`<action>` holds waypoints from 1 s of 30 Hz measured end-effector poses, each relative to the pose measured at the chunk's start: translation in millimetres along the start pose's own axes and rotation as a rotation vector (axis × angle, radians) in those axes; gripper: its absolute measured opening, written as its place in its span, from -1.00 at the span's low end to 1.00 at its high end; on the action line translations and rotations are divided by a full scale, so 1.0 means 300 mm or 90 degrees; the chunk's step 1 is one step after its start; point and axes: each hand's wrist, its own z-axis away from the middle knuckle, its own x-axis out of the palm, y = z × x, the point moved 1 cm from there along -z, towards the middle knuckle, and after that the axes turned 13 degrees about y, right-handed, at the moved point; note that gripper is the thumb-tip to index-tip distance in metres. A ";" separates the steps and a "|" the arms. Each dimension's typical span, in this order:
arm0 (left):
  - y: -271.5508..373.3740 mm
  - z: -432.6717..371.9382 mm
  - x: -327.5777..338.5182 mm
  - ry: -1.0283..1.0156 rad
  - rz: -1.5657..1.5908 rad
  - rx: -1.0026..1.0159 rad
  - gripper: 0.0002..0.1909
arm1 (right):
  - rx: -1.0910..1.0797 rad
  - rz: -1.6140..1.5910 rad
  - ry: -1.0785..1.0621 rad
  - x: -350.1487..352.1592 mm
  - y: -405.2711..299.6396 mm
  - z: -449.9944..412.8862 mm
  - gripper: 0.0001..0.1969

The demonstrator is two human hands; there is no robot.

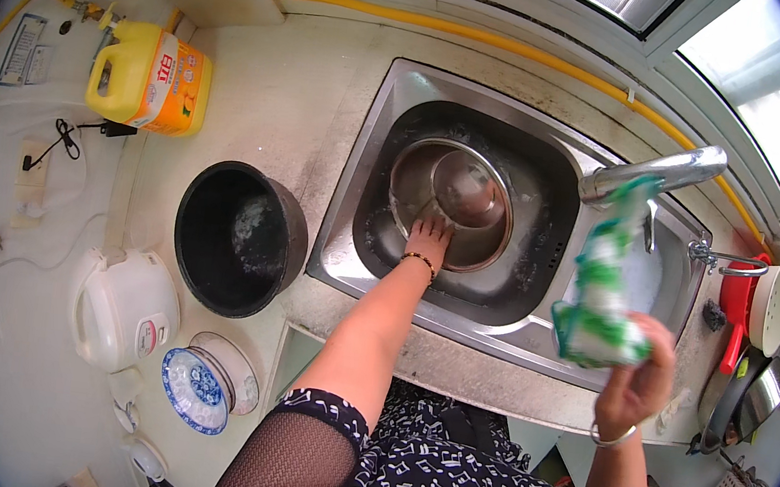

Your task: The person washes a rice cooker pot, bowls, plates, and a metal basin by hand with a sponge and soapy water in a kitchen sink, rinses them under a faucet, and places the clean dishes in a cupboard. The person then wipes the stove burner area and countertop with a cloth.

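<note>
My left hand [428, 243] reaches into the left bowl of a steel sink [523, 298]. Its fingers lie over the near rim of a round metal basin [408, 164], and the thumb is hidden. Inside that basin is a smaller round metal bowl [469, 189], close to my fingertips. Above the sink's right side my right hand [638, 380] is raised, closed on a green and white cloth [606, 287]. The cloth is blurred and hangs in front of the chrome faucet [680, 171].
Left of the sink stand a black bucket [235, 238], a yellow detergent jug [149, 79], a white rice cooker [126, 312] and blue-patterned dishes [193, 391]. Suds fill part of the right basin [644, 277]. A red-handled pan [737, 311] and a white colander [771, 308] are at the right.
</note>
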 end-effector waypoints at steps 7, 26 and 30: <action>0.000 -0.001 -0.083 0.000 0.137 0.025 -0.39 | 0.306 0.161 -0.085 0.136 0.152 0.084 -0.83; -0.081 0.231 -0.302 0.125 1.041 -0.458 -0.86 | 0.907 -0.211 -0.157 0.748 0.766 0.317 -0.75; -0.042 0.261 -0.295 0.121 1.051 -0.459 -0.86 | 0.546 -0.322 -0.075 0.540 0.487 0.207 -0.76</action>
